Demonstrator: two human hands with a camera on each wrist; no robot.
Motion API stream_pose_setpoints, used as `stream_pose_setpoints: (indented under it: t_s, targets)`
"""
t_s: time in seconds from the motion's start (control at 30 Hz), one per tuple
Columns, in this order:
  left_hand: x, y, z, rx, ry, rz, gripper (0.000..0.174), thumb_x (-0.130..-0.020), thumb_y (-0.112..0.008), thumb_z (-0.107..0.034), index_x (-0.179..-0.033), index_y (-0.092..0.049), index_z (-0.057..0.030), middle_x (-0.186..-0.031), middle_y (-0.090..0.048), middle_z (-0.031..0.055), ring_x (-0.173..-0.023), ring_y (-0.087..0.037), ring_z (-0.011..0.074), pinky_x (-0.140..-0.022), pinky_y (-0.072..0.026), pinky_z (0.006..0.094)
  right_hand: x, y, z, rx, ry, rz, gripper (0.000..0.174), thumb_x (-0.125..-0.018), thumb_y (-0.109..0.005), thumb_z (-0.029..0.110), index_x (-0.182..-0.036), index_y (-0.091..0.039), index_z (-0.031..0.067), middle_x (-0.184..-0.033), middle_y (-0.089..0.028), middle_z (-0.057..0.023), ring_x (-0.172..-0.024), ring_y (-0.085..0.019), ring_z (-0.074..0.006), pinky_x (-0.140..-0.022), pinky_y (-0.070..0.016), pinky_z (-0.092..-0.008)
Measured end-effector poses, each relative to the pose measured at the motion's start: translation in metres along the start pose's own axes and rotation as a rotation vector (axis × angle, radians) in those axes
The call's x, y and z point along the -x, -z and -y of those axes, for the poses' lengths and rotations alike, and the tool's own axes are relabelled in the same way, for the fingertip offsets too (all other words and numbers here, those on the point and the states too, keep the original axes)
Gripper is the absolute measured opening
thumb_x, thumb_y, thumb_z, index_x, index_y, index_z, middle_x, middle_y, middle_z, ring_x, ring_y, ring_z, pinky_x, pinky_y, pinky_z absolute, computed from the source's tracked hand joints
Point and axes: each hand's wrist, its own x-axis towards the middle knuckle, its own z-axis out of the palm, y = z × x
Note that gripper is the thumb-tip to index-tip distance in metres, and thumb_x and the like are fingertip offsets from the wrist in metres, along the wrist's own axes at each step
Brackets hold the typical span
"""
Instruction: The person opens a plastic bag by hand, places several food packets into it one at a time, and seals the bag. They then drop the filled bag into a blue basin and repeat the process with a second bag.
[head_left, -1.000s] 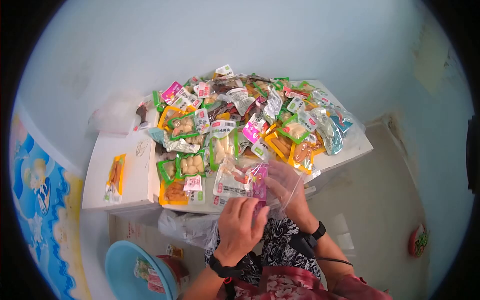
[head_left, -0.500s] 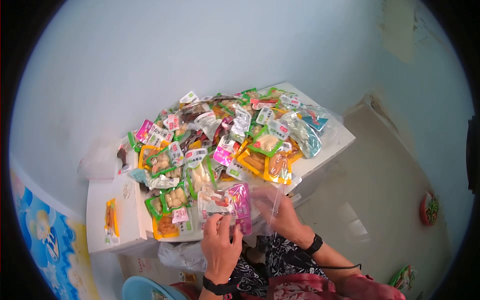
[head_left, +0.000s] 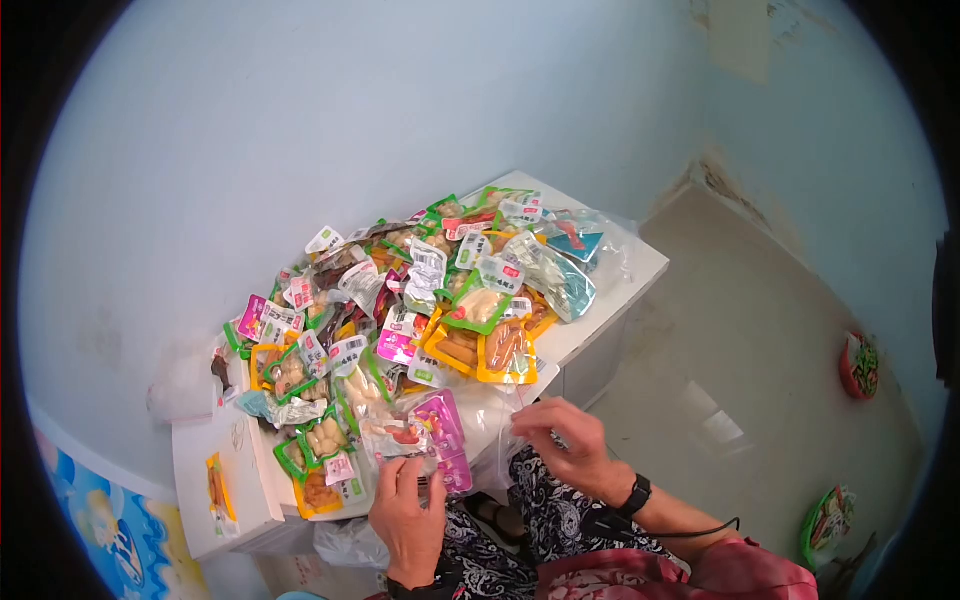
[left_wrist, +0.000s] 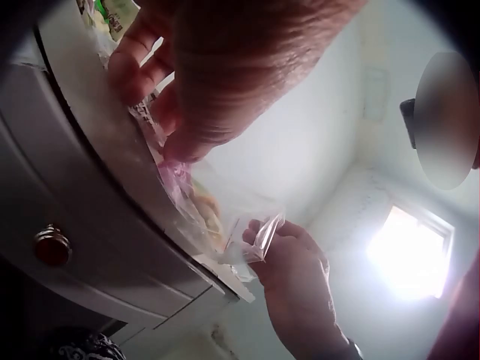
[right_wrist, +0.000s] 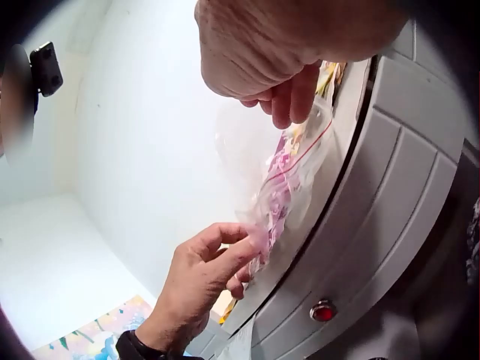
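Since earlier frames: L hand off the magenta pkt face, down to its near edge. R hand out from behind the pkts, now at bag's R side. View swung too; pile sits lower L.

Clear, thin plastic zip bag w/ red closure line lies betw. the hands, at front edge of white wooden table. In it, fwd of L fingertips: shiny magenta printed pkt & flat white/clear pkt w/ reddish print, side by side.

L hand: thumb & fingers close together, pinching bag film at its end. R hand: fingers bent, pinching bag edge near the closure; exact thumb placement can't tell.

Fwd of L hand, heap of sealed pkts; nearest incl. green-edged pkt w/ pale round pcs. Fwd-L of R hand: yellow-edged pkt w/ brown contents.

Handling (est.): bag v. light, limp, slick; creases easily, may tear if yanked. Pkts inside heavier, prob. slide. Best hold: both side edges, just by closure, pkts supported below.
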Motion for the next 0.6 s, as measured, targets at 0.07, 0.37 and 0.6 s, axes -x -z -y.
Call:
stream_pose_setpoints:
  t_s: [0.07,0.37,0.6]
  targets:
    - [-0.001,-0.001,-0.003,0.014,0.051,0.015,0.032,-0.084,-0.082,-0.011,-0.112,-0.068,-0.0047,-0.111,-0.066,0.0135,-0.098,-0.069,0.0369,-0.081,-0.0565,0.0457,-0.014,0.019,-0.004,0.069,0.059,-0.048,0.024,-0.088,-0.064,-0.013,-0.107,-0.069,0.0005,-0.097,-0.073,-0.0127,-0.089,-0.073,-0.0259,-0.076,-0.0582,-0.0356]
    - [0.005,-0.014,0.000,-0.010,-0.032,-0.120,0.026,-0.089,-0.078,-0.005,-0.112,-0.069,-0.0019,-0.113,-0.066,0.0121,-0.094,-0.069,0.0314,-0.079,-0.0586,0.0395,-0.089,0.071,-0.105,0.630,0.138,-0.247,0.041,-0.082,-0.076,-0.002,-0.120,-0.065,0.0074,-0.126,-0.068,-0.0128,-0.115,-0.064,-0.0347,-0.096,-0.0542,-0.0409]
    - [0.015,-0.014,0.006,-0.019,-0.097,-0.172,0.027,-0.087,-0.079,-0.006,-0.112,-0.071,-0.0020,-0.117,-0.070,0.0103,-0.099,-0.069,0.0326,-0.084,-0.0573,0.0427,-0.098,0.057,-0.116,0.860,-0.031,-0.122,0.069,-0.077,-0.088,0.025,-0.136,-0.058,0.0055,-0.144,-0.059,-0.0137,-0.131,-0.055,-0.0366,-0.105,-0.0482,-0.0465]
